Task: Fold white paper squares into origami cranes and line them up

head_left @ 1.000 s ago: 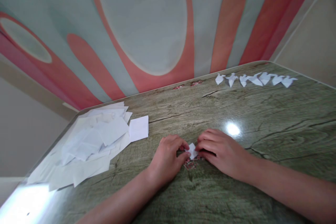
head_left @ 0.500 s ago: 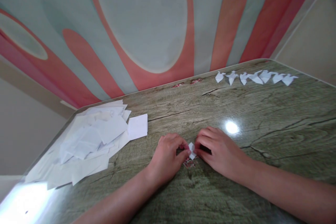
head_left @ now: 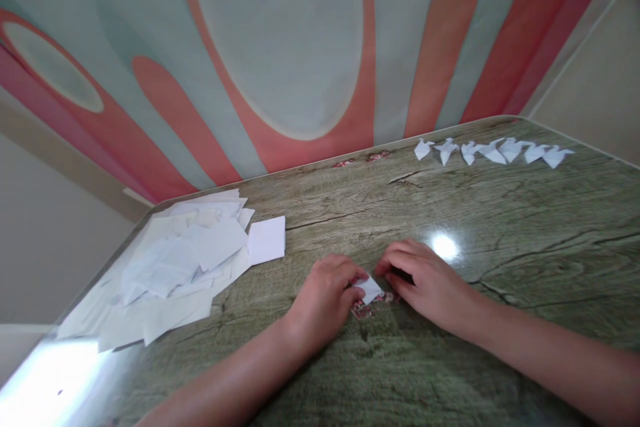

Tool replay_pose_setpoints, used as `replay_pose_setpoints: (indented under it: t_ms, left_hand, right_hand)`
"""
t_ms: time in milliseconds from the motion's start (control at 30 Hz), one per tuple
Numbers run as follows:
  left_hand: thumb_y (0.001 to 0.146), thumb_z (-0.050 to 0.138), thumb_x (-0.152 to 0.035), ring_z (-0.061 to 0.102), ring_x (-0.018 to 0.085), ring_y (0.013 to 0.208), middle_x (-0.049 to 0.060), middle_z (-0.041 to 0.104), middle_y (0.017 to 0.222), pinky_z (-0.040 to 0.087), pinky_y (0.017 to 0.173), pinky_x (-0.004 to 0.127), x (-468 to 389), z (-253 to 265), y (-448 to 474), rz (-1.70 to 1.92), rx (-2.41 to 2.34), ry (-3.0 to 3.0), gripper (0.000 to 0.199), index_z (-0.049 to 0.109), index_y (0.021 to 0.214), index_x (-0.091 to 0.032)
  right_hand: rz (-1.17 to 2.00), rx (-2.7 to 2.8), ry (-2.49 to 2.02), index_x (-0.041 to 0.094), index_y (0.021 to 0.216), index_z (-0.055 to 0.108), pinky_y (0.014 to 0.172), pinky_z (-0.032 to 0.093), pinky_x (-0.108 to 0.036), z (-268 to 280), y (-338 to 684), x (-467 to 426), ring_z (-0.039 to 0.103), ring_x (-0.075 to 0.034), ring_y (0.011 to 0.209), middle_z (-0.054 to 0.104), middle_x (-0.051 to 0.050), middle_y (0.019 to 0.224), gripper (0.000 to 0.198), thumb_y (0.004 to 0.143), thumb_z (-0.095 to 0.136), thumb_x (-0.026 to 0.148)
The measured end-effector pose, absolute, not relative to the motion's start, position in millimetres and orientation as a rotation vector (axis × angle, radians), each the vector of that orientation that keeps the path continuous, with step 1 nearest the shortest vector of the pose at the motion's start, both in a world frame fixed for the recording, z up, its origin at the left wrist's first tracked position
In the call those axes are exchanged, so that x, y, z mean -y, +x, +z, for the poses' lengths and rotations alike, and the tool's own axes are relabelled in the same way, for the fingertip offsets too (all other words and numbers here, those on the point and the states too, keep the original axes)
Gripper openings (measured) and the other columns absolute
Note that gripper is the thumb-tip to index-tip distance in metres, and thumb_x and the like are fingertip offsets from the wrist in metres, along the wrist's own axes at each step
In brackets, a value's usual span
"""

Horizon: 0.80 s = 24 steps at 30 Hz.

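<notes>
A small folded piece of white paper (head_left: 371,290) is pinched between the thumb and fingers of my left hand (head_left: 327,293), close above the wood-grain table (head_left: 450,360). Its right part shows as a flat pointed shape; the rest is covered by my fingers. Just to the right of the paper is my right hand (head_left: 417,277), its fingers curved and its thumb apart from them, holding nothing that I can see. Reddish marks (head_left: 364,310) show on the table surface beneath the paper.
A heap of loose white paper sheets (head_left: 175,260) covers the table's left side. Beside it lies a folded white paper square (head_left: 267,240). Several folded paper birds (head_left: 493,151) stand in a row at the far right edge. A patterned wall (head_left: 280,47) rises behind the table.
My right fingers have let go of the paper and moved slightly right. The paper in my left hand now shows a wider, flatter face. The view has shifted a little.
</notes>
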<state>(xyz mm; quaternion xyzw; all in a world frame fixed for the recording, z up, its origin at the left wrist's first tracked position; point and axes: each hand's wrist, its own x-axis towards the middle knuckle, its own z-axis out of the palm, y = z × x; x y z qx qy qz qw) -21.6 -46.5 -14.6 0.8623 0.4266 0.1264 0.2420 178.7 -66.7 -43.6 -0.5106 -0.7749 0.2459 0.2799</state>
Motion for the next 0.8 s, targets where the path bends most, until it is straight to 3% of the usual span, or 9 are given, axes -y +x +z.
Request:
replay_pose_setpoints:
  t_ms: [233,533,800]
  left_hand:
    - [0.083,0.047,-0.001,0.06,0.017,0.085,0.005,0.065,0.088,0.049,0.077,0.028,43.3,-17.7,-30.3,0.371,-0.845,2.577,0.024,0.065,0.091,-0.015]
    - [0.086,0.05,-0.01,0.062,0.023,0.1,0.011,0.067,0.108,0.05,0.091,0.039,60.9,-11.1,-32.1,0.234,-0.854,2.775,0.028,0.059,0.113,-0.013]
    - [0.088,0.047,-0.007,0.063,0.017,0.105,0.005,0.071,0.106,0.047,0.095,0.034,49.9,-17.6,-36.5,0.44,-0.733,2.678,0.027,0.062,0.107,-0.018]
  right_hand:
    - [0.553,2.126,-1.248,0.023,0.09,0.07,0.076,0.042,-0.034,-52.0,190.2,60.8,0.055,-0.019,0.087,0.064,-0.003,0.088,0.019,0.085,0.058,0.01]
    - [0.384,2.33,-0.997,0.024,0.091,0.073,0.071,0.045,-0.033,-41.7,198.9,61.3,0.056,-0.018,0.084,0.063,-0.004,0.086,0.025,0.087,0.053,0.009]
    - [0.336,2.405,-0.932,0.024,0.095,0.072,0.076,0.048,-0.036,-37.8,197.9,62.1,0.056,-0.02,0.091,0.066,-0.005,0.093,0.025,0.09,0.05,0.012]
